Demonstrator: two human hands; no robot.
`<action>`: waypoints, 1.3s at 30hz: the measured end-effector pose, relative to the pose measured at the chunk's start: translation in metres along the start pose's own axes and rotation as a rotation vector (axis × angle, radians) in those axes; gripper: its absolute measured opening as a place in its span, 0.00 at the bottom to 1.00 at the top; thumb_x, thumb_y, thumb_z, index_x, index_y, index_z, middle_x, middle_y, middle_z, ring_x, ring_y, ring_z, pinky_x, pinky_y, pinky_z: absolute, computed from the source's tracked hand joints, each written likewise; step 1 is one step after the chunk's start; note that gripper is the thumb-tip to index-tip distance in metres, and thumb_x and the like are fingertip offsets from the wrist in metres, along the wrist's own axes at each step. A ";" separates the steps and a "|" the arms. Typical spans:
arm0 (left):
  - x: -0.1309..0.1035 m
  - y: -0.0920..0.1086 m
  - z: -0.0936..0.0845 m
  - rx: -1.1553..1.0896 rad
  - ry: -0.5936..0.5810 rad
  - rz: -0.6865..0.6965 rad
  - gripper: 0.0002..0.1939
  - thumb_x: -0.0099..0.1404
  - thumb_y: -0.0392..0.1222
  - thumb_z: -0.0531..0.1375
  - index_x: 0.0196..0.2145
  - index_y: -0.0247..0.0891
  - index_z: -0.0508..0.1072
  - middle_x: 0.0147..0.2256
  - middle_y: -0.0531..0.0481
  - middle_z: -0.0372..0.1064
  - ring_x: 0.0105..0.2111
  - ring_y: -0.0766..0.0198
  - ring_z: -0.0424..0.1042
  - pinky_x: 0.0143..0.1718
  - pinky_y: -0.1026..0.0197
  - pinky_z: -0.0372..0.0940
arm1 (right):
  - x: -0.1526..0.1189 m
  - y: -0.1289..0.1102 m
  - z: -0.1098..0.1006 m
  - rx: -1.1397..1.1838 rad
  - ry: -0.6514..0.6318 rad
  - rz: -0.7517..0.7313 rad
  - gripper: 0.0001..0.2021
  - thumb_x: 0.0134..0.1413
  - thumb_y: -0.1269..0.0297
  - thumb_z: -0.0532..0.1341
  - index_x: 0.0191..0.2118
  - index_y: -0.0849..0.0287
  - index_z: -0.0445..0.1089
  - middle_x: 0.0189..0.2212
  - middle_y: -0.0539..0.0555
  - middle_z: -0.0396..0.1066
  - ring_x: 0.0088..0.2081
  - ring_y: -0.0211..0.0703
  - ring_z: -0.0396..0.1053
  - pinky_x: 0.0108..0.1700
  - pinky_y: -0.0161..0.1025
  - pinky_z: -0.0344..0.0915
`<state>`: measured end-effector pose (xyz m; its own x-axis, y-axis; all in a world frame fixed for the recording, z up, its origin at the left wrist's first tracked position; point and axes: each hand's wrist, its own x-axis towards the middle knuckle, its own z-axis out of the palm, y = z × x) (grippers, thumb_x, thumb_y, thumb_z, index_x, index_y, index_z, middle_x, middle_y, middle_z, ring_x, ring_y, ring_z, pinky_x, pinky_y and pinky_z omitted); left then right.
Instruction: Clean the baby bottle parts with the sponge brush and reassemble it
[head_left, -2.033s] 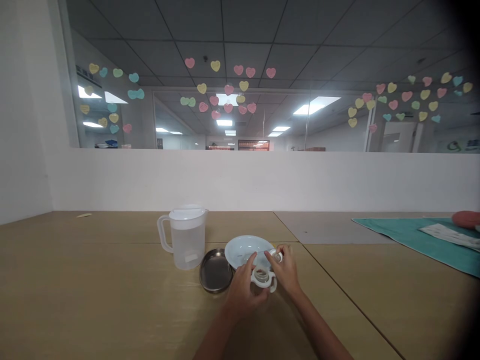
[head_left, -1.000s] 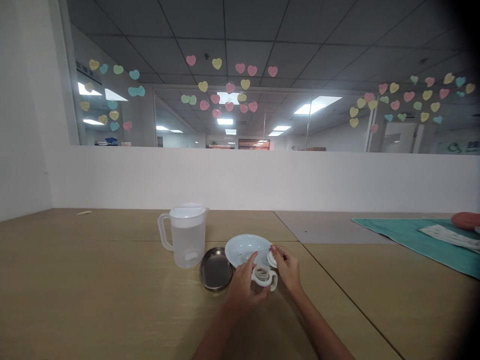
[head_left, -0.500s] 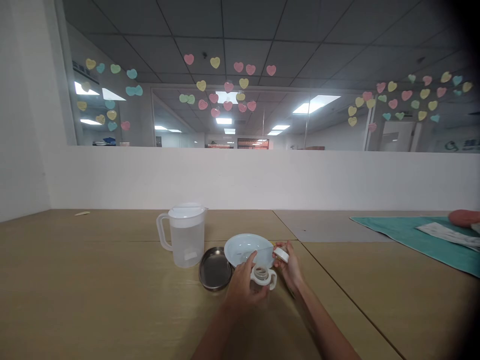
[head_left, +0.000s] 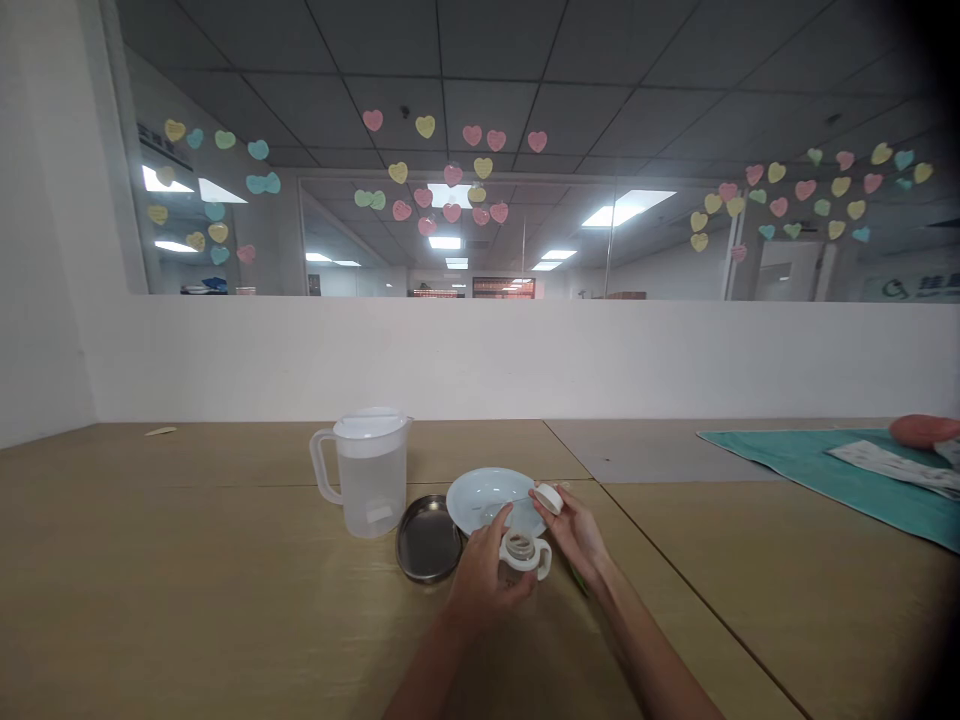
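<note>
My left hand (head_left: 480, 585) is wrapped round a small clear bottle (head_left: 519, 546) with a white collar and a white loop handle on its right side. The bottle's mouth is uncovered and faces up toward me. Just above and to the right of it, my right hand (head_left: 579, 535) grips a white cap (head_left: 549, 498) between the fingers. A thin, pale straw-like piece seems to reach left from the cap over the pale blue bowl (head_left: 466, 490). The bowl sits behind both hands, partly covered by them. Left of my left hand lies a shallow metal dish (head_left: 429, 545).
A translucent plastic jug (head_left: 373, 490) with a lid and a handle stands left of the bowl. At the far right, a teal cloth (head_left: 780, 460) carries a patterned white cloth (head_left: 889, 465) and a reddish object (head_left: 922, 431). A low white wall (head_left: 480, 360) borders the table's back.
My right hand has shifted slightly left with the cap, which is turned so that its round face shows more. My left hand keeps its hold on the bottle. The camera view has shifted slightly.
</note>
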<state>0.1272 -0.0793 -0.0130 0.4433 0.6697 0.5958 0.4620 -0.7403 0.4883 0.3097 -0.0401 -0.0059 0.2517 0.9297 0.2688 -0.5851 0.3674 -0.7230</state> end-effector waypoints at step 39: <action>-0.002 -0.003 0.000 -0.016 -0.007 -0.006 0.39 0.56 0.46 0.60 0.62 0.40 0.50 0.51 0.42 0.65 0.49 0.54 0.65 0.52 0.52 0.60 | 0.003 0.015 -0.021 -0.984 0.344 -0.330 0.15 0.36 0.60 0.57 0.35 0.57 0.61 0.34 0.54 0.67 0.38 0.47 0.66 0.39 0.40 0.62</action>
<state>0.1251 -0.0786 -0.0157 0.4457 0.6744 0.5887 0.4525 -0.7372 0.5018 0.3181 -0.0322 -0.0297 0.5747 0.6759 0.4614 0.3850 0.2743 -0.8812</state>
